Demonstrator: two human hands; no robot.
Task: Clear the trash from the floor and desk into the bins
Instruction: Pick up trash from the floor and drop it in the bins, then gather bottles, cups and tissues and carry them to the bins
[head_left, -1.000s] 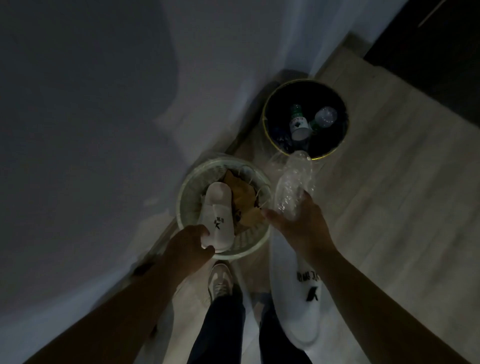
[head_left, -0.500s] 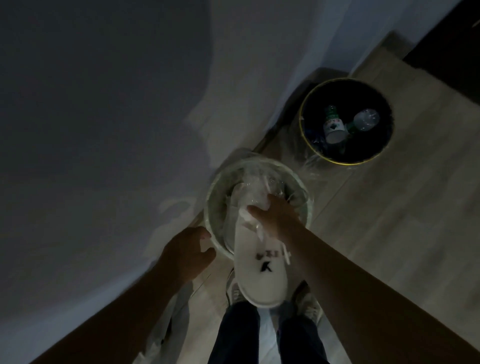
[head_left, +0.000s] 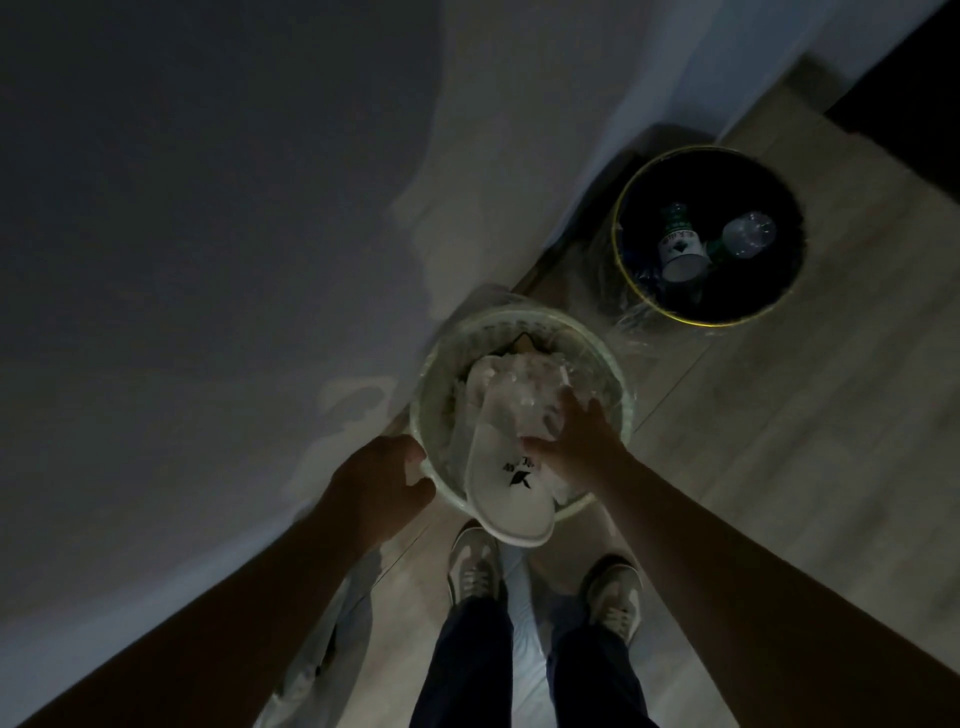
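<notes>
A pale green bin (head_left: 615, 366) with a clear liner stands on the floor by the wall. A white slipper (head_left: 511, 501) with a black logo sticks out over its near rim. Crumpled clear plastic (head_left: 519, 384) lies on top of the bin's contents. My right hand (head_left: 576, 441) is down on the plastic and the slipper, fingers curled over the plastic. At the near left, my left hand (head_left: 384, 483) grips the bin's rim. A bit of brown trash shows at the far side of the bin.
A black bin with a gold rim (head_left: 623, 275) stands at the back right, holding a green-labelled bottle (head_left: 680, 252) and a clear bottle (head_left: 748, 234). My two shoes (head_left: 475, 571) stand just before the pale bin. The grey wall fills the left. Wooden floor lies to the right.
My right hand brought the clear plastic and the white slipper from beside the pale bin into it and pushed them down. My left hand shifted from the slipper in the bin to the rim.
</notes>
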